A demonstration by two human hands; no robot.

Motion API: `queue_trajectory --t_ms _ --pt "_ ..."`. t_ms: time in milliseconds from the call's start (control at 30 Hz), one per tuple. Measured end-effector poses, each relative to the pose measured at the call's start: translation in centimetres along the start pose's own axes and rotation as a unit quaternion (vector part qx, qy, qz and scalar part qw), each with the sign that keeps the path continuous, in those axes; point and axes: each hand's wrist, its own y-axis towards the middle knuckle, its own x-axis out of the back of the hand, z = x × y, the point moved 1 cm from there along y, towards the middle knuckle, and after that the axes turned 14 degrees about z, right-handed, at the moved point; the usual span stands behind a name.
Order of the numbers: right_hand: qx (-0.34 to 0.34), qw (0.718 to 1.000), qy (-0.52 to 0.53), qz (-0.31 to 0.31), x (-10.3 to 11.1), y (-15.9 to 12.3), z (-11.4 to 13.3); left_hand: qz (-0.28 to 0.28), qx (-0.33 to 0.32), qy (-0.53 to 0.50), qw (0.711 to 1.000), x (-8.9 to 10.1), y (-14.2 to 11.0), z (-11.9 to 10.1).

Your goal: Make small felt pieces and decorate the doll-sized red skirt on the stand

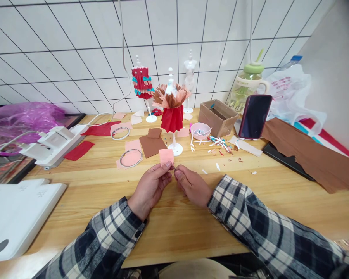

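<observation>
Between the thumb and fingers of my left hand point(152, 188) is a small pink square of paper point(166, 155), held upright above the table. My right hand point(193, 186) is closed close beside it. A thin dark tip pokes out of its fingers toward the paper's lower edge; the fist hides the rest, so its kind is unclear. Just beyond the hands stands a white mini dress form point(175, 149) with a red pleated skirt point(172, 118) and a ruffle of brown and pink petals point(171, 97). Brown paper point(152, 145) lies to its left.
Two metal rings point(130, 158) rest on pink sheets at left. A pink bowl point(200, 131), cardboard box point(216, 116), paper scraps point(222, 145) and a propped phone point(255, 116) stand right. Behind are another dressed form point(141, 83) and a bare one point(189, 75). A power strip point(55, 145) lies left.
</observation>
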Motion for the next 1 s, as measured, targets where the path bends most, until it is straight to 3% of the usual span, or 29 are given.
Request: queue_trajectory --t_ms 633,767,1000 --pt "-0.002 1.0 0.029 0.012 0.4 0.1 0.3 0.025 0.018 -0.016 0.999 0.5 0.4 -0.4" --pt "-0.013 0.998 0.03 0.044 1.3 -0.1 0.2 0.012 0.021 0.033 0.999 1.7 0.7 -1.8" --pt "-0.024 0.998 -0.005 0.057 2.3 0.0 -0.4 0.04 0.111 0.147 0.982 2.8 0.6 -3.2"
